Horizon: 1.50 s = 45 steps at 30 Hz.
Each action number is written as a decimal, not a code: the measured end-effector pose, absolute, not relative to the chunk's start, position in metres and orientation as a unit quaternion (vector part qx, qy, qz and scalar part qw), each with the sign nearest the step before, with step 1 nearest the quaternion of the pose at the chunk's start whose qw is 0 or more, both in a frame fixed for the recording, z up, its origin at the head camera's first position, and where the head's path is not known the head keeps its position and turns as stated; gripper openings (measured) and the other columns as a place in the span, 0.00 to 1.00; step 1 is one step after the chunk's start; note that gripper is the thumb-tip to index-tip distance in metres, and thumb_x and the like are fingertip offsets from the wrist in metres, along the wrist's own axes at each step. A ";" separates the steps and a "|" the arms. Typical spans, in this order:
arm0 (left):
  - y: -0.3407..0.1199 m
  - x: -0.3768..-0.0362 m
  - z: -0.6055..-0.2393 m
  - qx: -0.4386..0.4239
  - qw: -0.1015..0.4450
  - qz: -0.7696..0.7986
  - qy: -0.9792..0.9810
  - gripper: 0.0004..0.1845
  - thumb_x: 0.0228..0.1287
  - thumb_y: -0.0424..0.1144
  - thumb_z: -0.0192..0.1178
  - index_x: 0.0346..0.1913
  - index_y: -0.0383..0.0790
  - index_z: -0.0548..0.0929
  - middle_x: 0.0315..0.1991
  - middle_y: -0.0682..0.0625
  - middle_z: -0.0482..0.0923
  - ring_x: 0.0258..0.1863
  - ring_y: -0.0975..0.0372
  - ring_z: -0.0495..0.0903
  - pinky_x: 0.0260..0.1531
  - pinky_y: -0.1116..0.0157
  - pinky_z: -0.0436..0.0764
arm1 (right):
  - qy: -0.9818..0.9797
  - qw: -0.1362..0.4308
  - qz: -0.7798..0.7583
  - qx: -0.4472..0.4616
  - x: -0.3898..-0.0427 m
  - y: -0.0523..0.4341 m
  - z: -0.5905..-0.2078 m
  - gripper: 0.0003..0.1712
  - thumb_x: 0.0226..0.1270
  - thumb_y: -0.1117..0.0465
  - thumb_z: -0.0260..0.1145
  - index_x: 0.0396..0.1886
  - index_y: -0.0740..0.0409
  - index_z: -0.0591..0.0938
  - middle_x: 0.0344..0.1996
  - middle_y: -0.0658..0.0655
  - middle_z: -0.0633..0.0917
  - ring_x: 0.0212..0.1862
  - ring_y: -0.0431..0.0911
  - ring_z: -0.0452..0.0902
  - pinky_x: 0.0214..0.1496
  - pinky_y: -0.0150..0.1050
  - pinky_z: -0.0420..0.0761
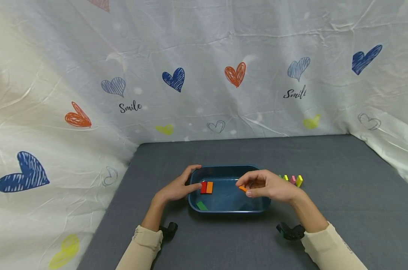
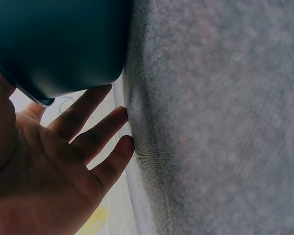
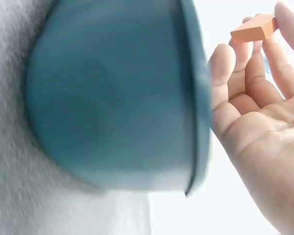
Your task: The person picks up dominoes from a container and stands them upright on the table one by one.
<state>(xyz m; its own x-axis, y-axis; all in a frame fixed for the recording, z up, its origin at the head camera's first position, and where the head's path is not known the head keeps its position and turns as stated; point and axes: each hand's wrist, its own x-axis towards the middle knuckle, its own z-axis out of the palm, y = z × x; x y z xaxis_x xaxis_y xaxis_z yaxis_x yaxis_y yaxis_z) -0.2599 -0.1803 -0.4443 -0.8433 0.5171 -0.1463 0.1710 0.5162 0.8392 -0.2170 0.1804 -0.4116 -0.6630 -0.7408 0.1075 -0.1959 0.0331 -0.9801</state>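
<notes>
A blue oval tub (image 1: 224, 209) sits on the grey table, seen close up as a dark tub (image 2: 54, 44) and a blurred tub (image 3: 112, 98) in the wrist views. Inside lie a red block (image 1: 203, 187), an orange block (image 1: 209, 187) and a green block (image 1: 201, 205). My left hand (image 1: 181, 185) rests on the tub's left rim, fingers straight (image 2: 95, 134). My right hand (image 1: 266, 185) hovers over the tub's right side and pinches a small orange block (image 1: 242, 188) at the fingertips, with the orange block (image 3: 255, 30) plain in the right wrist view.
A short row of small upright blocks, a yellow one (image 1: 298, 181) among them, stands right of the tub. The grey table cloth (image 1: 342, 195) stretches around. A white sheet with printed hearts (image 1: 204, 75) walls the back and both sides.
</notes>
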 end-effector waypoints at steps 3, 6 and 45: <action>-0.180 -0.260 -0.444 0.203 0.193 0.448 0.849 0.37 0.74 0.51 0.61 0.78 0.61 0.54 0.74 0.44 0.64 0.66 0.49 0.72 0.68 0.43 0.72 | 0.686 0.209 -0.611 -0.335 -0.215 0.192 -0.408 0.18 0.72 0.70 0.64 0.60 0.68 0.79 0.52 0.50 0.85 0.48 0.43 0.81 0.51 0.35 0.85; -0.181 -0.259 -0.444 0.204 0.192 0.448 0.849 0.37 0.74 0.51 0.61 0.78 0.61 0.54 0.74 0.43 0.64 0.67 0.49 0.71 0.68 0.43 0.71 | 0.696 0.192 -0.614 -0.319 -0.212 0.204 -0.405 0.17 0.72 0.70 0.64 0.59 0.63 0.81 0.50 0.50 0.86 0.47 0.43 0.82 0.51 0.37 0.85; -0.181 -0.259 -0.444 0.201 0.186 0.437 0.856 0.36 0.74 0.51 0.61 0.77 0.65 0.55 0.82 0.47 0.47 0.80 0.44 0.51 0.73 0.34 0.57 | 0.783 -0.037 -0.608 -0.127 -0.194 0.338 -0.432 0.17 0.73 0.70 0.64 0.59 0.58 0.80 0.46 0.42 0.86 0.44 0.35 0.84 0.46 0.25 0.81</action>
<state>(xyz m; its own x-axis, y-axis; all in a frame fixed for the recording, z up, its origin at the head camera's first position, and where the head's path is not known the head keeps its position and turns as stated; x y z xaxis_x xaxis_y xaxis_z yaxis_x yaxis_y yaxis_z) -0.2587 -0.1806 -0.4435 -0.8497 0.5077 -0.1422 0.1825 0.5362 0.8241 -0.1942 0.3379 -0.4320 -0.9652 -0.1539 0.2113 -0.2428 0.2284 -0.9428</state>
